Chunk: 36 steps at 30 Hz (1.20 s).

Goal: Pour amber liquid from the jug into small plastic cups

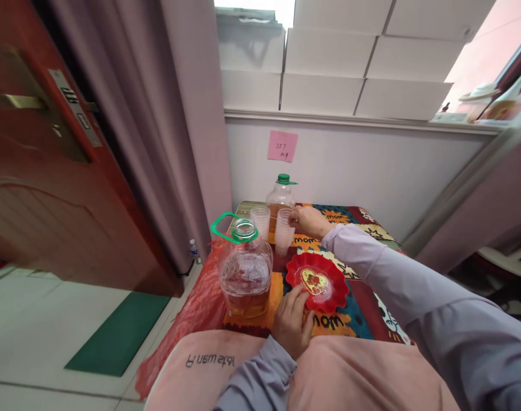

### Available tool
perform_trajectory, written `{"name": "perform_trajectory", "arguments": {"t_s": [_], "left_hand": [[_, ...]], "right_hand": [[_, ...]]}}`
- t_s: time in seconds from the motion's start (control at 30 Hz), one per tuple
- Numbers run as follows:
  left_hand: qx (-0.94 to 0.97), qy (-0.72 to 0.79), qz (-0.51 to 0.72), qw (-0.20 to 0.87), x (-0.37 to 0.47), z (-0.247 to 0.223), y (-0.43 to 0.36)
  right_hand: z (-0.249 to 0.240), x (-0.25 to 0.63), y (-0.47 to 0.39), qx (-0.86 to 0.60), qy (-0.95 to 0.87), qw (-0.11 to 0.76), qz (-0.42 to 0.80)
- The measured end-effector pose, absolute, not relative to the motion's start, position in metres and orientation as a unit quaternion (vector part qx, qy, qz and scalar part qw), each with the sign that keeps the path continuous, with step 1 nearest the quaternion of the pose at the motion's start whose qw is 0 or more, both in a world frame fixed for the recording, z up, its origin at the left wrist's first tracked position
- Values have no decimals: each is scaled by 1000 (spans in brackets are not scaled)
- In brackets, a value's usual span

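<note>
The right hand [310, 221] has its fingers bent against the upper side of a stack of clear cups [283, 238], though whether they pinch it I cannot tell; the left hand [291, 322], loosely spread and gripping nothing, lies at the red dish's [339, 285] near-left edge; the stack stands on the patterned tablecloth [365, 308] beyond the dish; an uncapped jug [246, 282] stands left, a green-capped jug [279, 197] behind.
</note>
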<state>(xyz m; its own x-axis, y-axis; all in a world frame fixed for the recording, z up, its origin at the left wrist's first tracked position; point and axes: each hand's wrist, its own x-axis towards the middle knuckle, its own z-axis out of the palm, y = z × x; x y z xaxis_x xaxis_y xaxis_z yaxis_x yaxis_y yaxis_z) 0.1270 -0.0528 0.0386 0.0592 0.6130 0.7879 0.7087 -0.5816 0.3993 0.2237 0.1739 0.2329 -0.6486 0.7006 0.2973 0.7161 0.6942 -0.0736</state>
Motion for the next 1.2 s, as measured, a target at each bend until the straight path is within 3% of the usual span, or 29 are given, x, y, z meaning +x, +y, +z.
{"name": "perform_trajectory", "arguments": {"t_s": [0.37, 0.63, 0.73, 0.9, 1.0, 1.2], "left_hand": [[-725, -456, -515, 33, 125, 38, -52], [-708, -483, -513, 51, 125, 27, -44], [-691, -502, -518, 40, 126, 23, -39], [-696, -521, -493, 23, 125, 22, -36], [-701, -530, -476, 27, 124, 23, -36], [-696, -556, -453, 35, 122, 22, -32]], "right_hand": [[244, 225, 177, -380, -902, 202, -24], [301, 278, 120, -346, -852, 389, -53], [263, 310, 81, -356, -841, 404, -46], [145, 333, 47, -411, -858, 301, 64], [122, 336, 43, -426, -856, 281, 86], [136, 364, 56, -501, -704, 493, 100]]}}
